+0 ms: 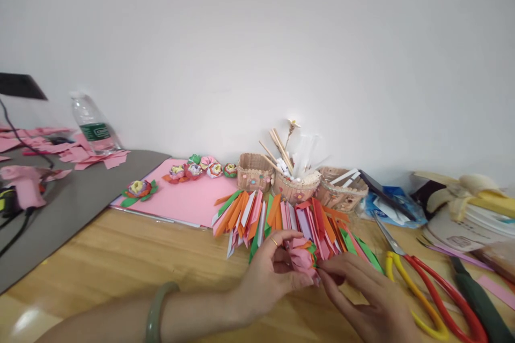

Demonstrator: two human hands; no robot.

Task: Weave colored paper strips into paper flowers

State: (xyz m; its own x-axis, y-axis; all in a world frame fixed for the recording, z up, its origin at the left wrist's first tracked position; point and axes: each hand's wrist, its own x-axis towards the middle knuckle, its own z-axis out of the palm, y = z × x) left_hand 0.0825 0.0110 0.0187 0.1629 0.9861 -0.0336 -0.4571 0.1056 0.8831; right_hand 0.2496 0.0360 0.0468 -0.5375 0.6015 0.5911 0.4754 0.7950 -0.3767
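Note:
A pink folded-paper flower with green and orange parts is held above the wooden table, near its front. My left hand wraps round its left side, thumb below and fingers above, with a ring on one finger and a green bangle on the wrist. At the flower's right side, my right hand is closed, its thumb and forefinger pinching the green edge. Just behind both hands lies a row of folded paper strips in orange, pink, green, red and white.
Small baskets with sticks stand by the wall. Finished paper flowers rest on pink sheets. Large scissors and a dark-handled tool lie right. A pink glue gun and bottle are left.

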